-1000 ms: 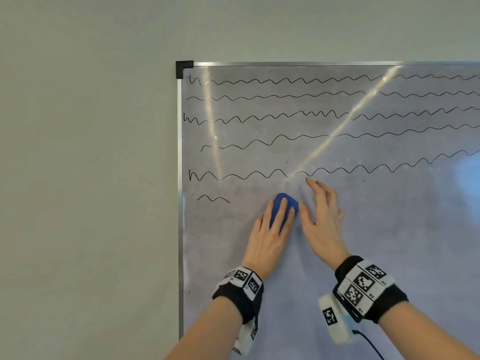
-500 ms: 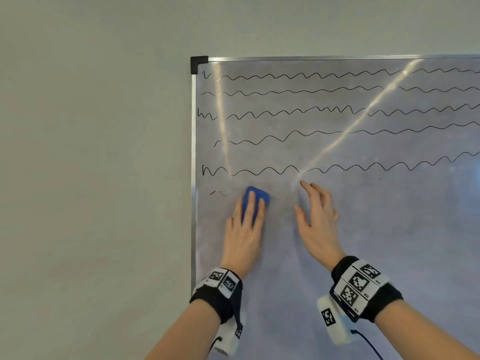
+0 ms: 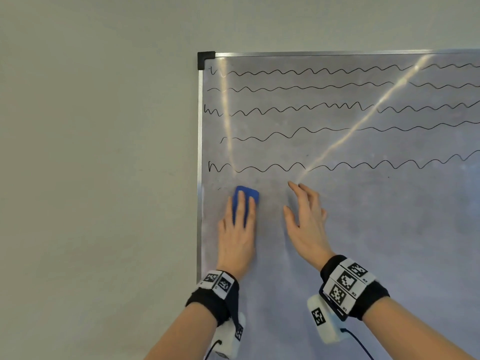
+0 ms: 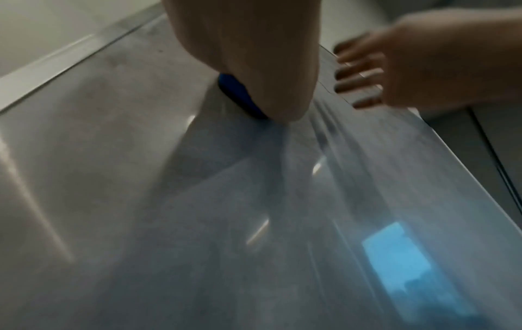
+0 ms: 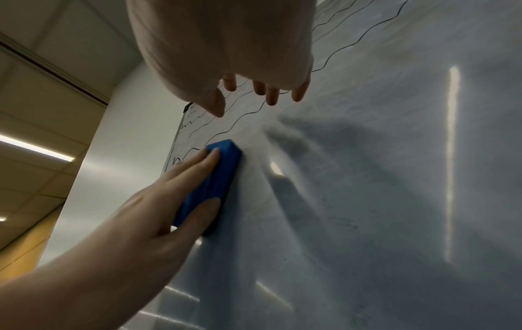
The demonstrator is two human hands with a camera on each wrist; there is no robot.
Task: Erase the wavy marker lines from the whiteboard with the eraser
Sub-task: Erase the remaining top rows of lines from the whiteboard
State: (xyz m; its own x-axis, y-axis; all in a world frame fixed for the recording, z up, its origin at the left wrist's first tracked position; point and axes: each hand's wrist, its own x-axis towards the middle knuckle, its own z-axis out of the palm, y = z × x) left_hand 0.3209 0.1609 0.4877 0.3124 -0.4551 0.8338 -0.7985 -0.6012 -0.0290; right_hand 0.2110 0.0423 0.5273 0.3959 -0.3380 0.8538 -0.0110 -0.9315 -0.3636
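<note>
Left hand [image 3: 237, 235] presses the blue eraser [image 3: 250, 196] flat on the whiteboard [image 3: 389, 229], fingers straight over it, thumb along its side. Eraser sits at 7 o'clock of the wavy lines [image 3: 337, 110], mostly covered by fingers. Right hand [image 3: 306, 224] empty, fingers spread, fingertip contact unclear. Lines cut off at 3 o'clock.

No readable text anywhere; only coded square markers on the wristbands [image 3: 345, 284].

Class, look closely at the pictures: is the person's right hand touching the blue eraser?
Apart. In the head view a strip of bare whiteboard separates the right hand from the blue eraser, which lies under the left hand.
</note>
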